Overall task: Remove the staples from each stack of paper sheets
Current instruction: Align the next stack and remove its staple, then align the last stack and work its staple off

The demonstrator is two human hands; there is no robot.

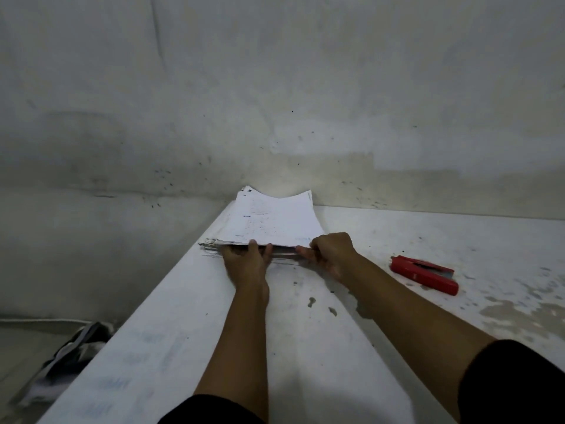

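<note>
Closest to me are two bare forearms reaching out from black sleeves (516,381) over a long white-painted table top (305,347), its surface scuffed and blotched with grey stains. Down on the floor to the left of the table lies a crumpled black-and-white cloth bundle (70,353).

Farther out, the left hand (246,261) grips the near edge of a thick stack of white printed paper sheets (272,221), thumb on top and fingers tucked beneath, lifting part of the stack slightly. The right hand (330,255) is curled around the same near edge at its right corner, fingertips pinching the sheets. Some lower sheets lie flat under the lifted part. I cannot make out any staples from here.

To the right of the hands, well apart from the paper, a red metal stapler-shaped tool (425,274) lies flat on the table.

The stack runs away along the table's left edge, its far end curling up against the stained grey plaster wall (275,87).
</note>
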